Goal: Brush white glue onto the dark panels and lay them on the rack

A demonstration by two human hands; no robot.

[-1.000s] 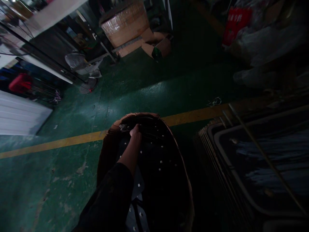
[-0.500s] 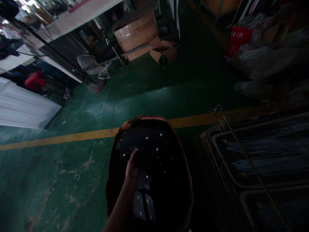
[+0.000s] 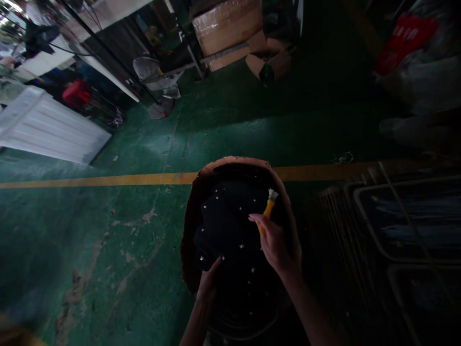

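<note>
In front of me, dark flat pieces (image 3: 223,226) dotted with small white specks lie within a rounded brown-rimmed holder (image 3: 239,161). My left hand (image 3: 209,281) is closed on the lower left edge of one dark piece, its thumb on top and its other fingers hidden underneath. Above the right side of the pieces, my right hand (image 3: 274,242) grips a small brush (image 3: 268,211) with a yellow handle and pale bristles pointing up and away. Deep shadow hides much of the holder's lower part.
At right stand stacked dark panels (image 3: 425,216) with rounded frames. A yellow line (image 3: 108,180) crosses the green floor (image 3: 144,240). Beyond it are a white ribbed panel (image 3: 61,129), a fan (image 3: 147,72), an opened carton (image 3: 268,57) and a red bag (image 3: 403,43).
My right hand has come into view holding the brush. My left hand has moved lower, and the dark pieces lie differently. The whole scene has shifted right and slightly up in view.
</note>
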